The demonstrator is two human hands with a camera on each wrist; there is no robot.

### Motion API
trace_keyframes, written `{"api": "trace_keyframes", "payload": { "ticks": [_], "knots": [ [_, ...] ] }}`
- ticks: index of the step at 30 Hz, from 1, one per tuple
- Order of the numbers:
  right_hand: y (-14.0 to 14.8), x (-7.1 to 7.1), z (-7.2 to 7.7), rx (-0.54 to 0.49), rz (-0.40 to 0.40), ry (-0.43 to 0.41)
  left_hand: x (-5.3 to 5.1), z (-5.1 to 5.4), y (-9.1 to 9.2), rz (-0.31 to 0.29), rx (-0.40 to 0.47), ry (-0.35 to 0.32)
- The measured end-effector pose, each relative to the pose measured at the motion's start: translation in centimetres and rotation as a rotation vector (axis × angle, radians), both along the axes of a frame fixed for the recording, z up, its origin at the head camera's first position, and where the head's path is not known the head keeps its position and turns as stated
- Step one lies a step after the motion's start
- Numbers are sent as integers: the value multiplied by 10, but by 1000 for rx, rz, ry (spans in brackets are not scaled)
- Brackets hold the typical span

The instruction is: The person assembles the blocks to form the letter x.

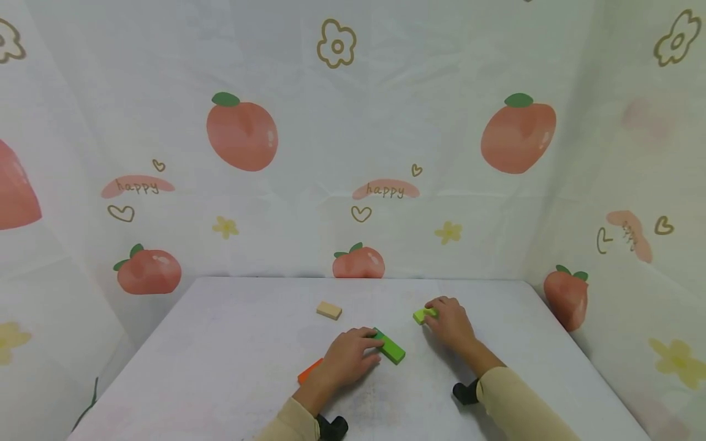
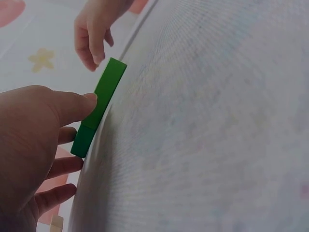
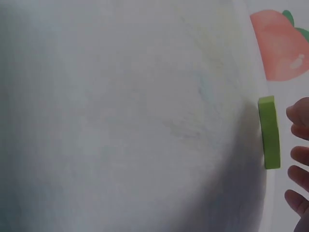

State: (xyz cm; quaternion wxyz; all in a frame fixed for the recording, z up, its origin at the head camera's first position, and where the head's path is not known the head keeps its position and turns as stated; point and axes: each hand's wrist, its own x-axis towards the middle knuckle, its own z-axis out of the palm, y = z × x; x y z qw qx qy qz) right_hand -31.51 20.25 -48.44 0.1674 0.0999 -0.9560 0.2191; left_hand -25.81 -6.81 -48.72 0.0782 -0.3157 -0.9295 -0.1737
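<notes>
My left hand (image 1: 349, 356) grips a green block (image 1: 391, 348) near its darker end. In the left wrist view, the thumb lies against one side of the green block (image 2: 107, 89), with fingers behind it. Farther right, my right hand (image 1: 451, 321) hovers over a light-green block (image 1: 419, 316) and partly covers it in the head view. The right wrist view shows a gap between this light-green block (image 3: 270, 133) and the loosely bent fingers (image 3: 300, 155).
A beige block (image 1: 329, 310) lies toward the back of the white table (image 1: 220, 343). An orange block (image 1: 309, 371) is partly hidden behind the left hand and wrist. Fruit-printed cloth (image 1: 309, 135) hangs behind the table and along its sides.
</notes>
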Motion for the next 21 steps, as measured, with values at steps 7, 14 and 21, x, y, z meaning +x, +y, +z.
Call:
{"api": "trace_keyframes", "payload": {
  "ticks": [7, 14, 21],
  "knots": [
    [7, -3, 3, 49, 26, -56, 1, 0, 0, -10, 9, 32],
    [15, -7, 2, 102, 89, -112, 2, 3, 0, -10, 11, 38],
    [16, -14, 5, 157, 158, -167, 2, 1, 0, -11, 9, 40]
  ]
}}
